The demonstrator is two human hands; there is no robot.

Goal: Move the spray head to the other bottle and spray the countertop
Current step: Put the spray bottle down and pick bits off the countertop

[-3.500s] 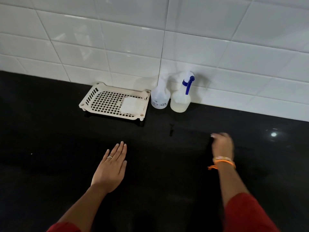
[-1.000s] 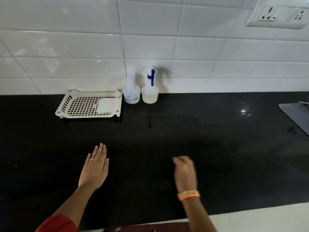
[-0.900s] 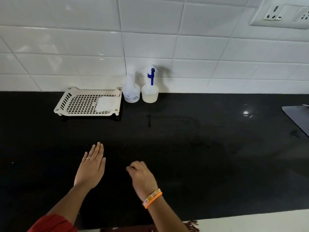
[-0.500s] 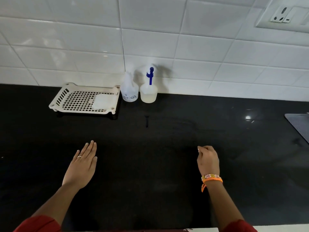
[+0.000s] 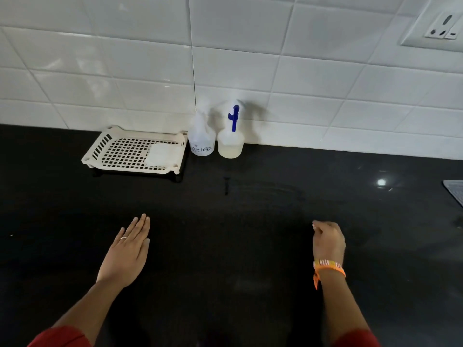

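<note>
Two translucent bottles stand against the tiled wall. The right bottle (image 5: pixel 230 146) holds pale liquid and carries the white spray head with a blue trigger (image 5: pixel 234 115). The left bottle (image 5: pixel 202 142) has a printed label and a bare neck. My left hand (image 5: pixel 127 251) lies flat on the black countertop (image 5: pixel 250 246), fingers straight and together. My right hand (image 5: pixel 328 242) is over the counter to the right with its fingers curled under; I see nothing in it. Both hands are well in front of the bottles.
A cream slotted tray (image 5: pixel 117 151) with a white folded cloth (image 5: pixel 161 155) sits left of the bottles. Faint streaks mark the counter near its middle. A grey edge (image 5: pixel 454 190) shows at far right, and a wall socket (image 5: pixel 441 26) is at the upper right.
My right hand swept left toward my left hand, then back out to the right. My left hand stayed flat on the counter. The bottles have not moved.
</note>
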